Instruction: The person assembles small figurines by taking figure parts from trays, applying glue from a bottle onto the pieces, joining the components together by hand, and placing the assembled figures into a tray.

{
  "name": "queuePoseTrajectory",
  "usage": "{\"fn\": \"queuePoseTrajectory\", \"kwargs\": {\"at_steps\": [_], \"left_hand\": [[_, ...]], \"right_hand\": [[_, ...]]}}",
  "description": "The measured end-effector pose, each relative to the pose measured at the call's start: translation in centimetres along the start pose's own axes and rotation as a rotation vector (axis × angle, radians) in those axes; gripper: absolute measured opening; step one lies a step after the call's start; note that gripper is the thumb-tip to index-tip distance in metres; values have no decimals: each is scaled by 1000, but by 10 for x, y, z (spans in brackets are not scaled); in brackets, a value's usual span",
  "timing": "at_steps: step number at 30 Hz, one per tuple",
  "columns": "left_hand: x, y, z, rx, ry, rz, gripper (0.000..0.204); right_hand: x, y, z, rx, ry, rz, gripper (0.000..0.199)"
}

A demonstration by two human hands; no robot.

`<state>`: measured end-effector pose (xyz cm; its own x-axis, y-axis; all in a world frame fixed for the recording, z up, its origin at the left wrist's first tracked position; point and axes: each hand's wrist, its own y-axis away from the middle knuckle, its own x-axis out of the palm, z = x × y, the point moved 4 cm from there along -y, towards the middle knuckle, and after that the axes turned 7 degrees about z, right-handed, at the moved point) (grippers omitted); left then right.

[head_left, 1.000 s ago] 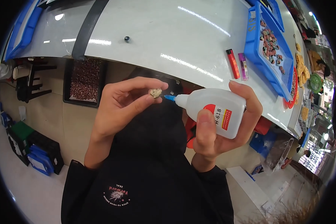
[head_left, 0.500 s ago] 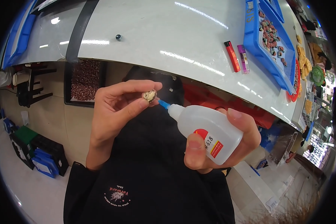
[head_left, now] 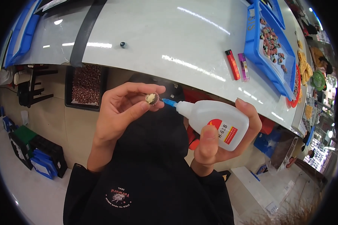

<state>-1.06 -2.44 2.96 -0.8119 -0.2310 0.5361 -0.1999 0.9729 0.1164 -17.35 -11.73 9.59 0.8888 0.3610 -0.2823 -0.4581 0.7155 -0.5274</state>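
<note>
Between the thumb and fingers of my left hand (head_left: 114, 108) is a small rounded brown piece (head_left: 152, 99) with a cream-coloured patch, too small to name. My right hand (head_left: 207, 148) is wrapped round a whitish squeeze bottle (head_left: 199, 114) with a red and yellow label. The bottle lies tilted almost level, its blue nozzle (head_left: 169, 102) pointing left at the piece. The nozzle's tip is close beside the piece; whether they touch I cannot tell. Both hands are in front of my body, below the table's near edge.
On the white table (head_left: 157, 30) lie a small dark cap-like object (head_left: 123, 45), a red lighter (head_left: 232, 64) and a purple lighter (head_left: 244, 67). A blue tray (head_left: 252, 47) at the right bears many small coloured pieces. Lower left, a black tray (head_left: 68, 88) holds many dark reddish-brown pieces.
My right hand has moved right and slightly up with the bottle, which is now more level. My left hand has shifted slightly right and turned the piece, showing more of its brown side.
</note>
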Motion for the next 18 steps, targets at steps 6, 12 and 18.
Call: {"fn": "queuePoseTrajectory", "kwargs": {"at_steps": [6, 12, 18], "left_hand": [[-21, -3, -7, 70, 107, -68, 25], [-54, 7, -26, 155, 113, -183, 25], [-72, 8, -34, 160, 148, -235, 25]], "right_hand": [[6, -9, -33, 399, -342, -64, 39], [38, -36, -89, 381, -226, -18, 40], [66, -55, -101, 318, -166, 40, 49]]}}
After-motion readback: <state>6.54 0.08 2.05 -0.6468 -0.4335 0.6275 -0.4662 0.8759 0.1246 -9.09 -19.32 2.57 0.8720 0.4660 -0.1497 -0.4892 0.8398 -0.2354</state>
